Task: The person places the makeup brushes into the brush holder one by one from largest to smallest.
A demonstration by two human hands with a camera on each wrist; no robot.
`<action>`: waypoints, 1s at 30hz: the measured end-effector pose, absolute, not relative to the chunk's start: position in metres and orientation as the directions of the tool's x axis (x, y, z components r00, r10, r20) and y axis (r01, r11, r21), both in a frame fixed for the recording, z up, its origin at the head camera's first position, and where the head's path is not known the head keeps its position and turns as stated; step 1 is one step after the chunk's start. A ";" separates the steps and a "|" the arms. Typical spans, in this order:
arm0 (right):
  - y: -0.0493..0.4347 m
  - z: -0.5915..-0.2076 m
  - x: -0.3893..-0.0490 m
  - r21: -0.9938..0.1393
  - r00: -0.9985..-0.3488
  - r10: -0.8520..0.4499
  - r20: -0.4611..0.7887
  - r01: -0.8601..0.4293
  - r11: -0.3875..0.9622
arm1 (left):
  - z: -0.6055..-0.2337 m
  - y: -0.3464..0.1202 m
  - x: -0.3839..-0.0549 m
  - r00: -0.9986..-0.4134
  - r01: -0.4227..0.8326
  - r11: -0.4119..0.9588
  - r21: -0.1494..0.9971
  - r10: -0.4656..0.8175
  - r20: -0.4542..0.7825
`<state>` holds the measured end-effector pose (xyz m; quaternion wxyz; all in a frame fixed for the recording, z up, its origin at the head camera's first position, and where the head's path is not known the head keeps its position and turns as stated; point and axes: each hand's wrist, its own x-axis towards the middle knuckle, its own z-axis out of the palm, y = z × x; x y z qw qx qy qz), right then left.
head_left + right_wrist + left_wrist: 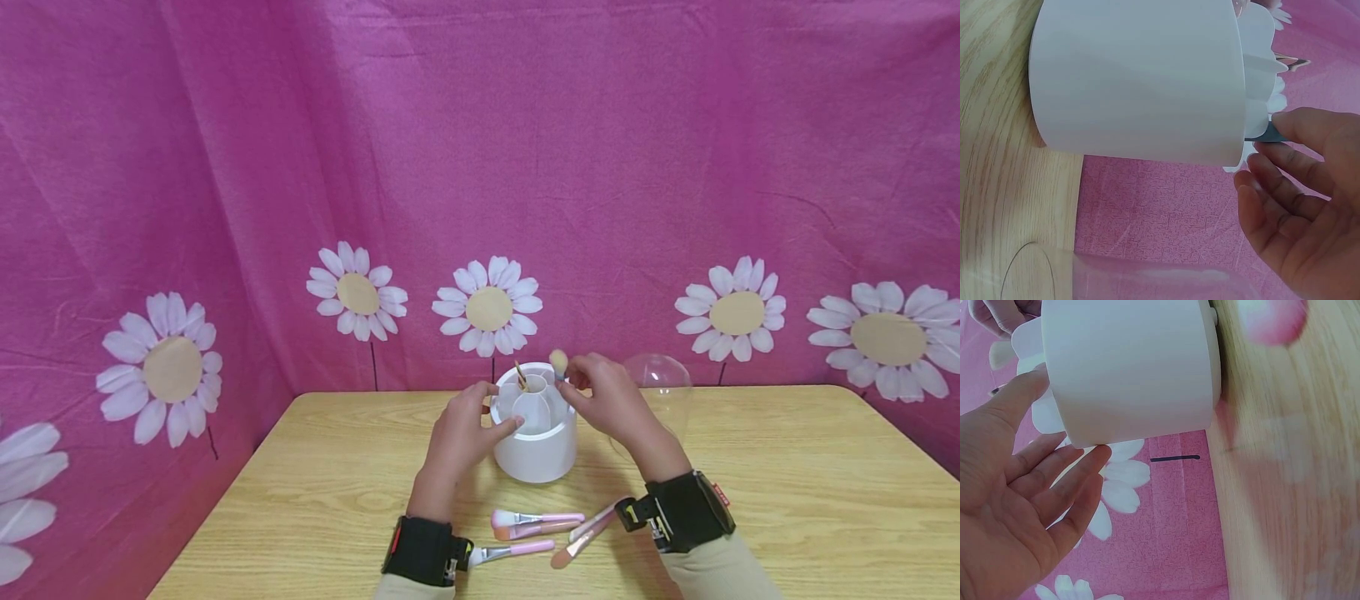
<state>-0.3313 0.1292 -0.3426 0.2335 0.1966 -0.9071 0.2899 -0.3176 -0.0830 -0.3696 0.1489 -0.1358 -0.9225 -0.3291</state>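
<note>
Brushes with pink handles (536, 527) lay nearest on the wooden table (787, 500). Left hand (459, 433), fingers relaxed, steadied the white round compartmented holder (536, 433). Right hand (603, 392) pinched a fluffy-tipped brush (558, 363) over the rim; lowering it into a compartment appeared next.

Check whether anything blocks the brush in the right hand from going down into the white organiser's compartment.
Nothing visible does. The right hand pinches the small fluffy-tipped makeup brush right at the rim of the round white plastic organiser, with open compartments below it. The left hand touches the opposite side, and one thin brush already stands in a far slot.
</note>
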 end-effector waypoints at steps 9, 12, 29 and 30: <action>0.129 -0.343 -0.330 -0.416 -0.818 -0.224 0.529 -0.480 0.772 | -0.369 -0.083 -0.317 -0.922 0.347 0.742 0.573 0.158 0.354; 0.129 -0.343 -0.330 -0.415 -0.821 -0.222 0.525 -0.475 0.776 | -0.369 -0.083 -0.317 -0.923 0.348 0.739 0.577 0.160 0.351; 0.129 -0.344 -0.331 -0.410 -0.817 -0.227 0.530 -0.482 0.775 | -0.369 -0.083 -0.316 -0.932 0.331 0.727 0.601 0.152 0.329; 0.129 -0.345 -0.331 -0.409 -0.818 -0.227 0.529 -0.480 0.776 | -0.369 -0.083 -0.316 -0.932 0.331 0.729 0.599 0.152 0.330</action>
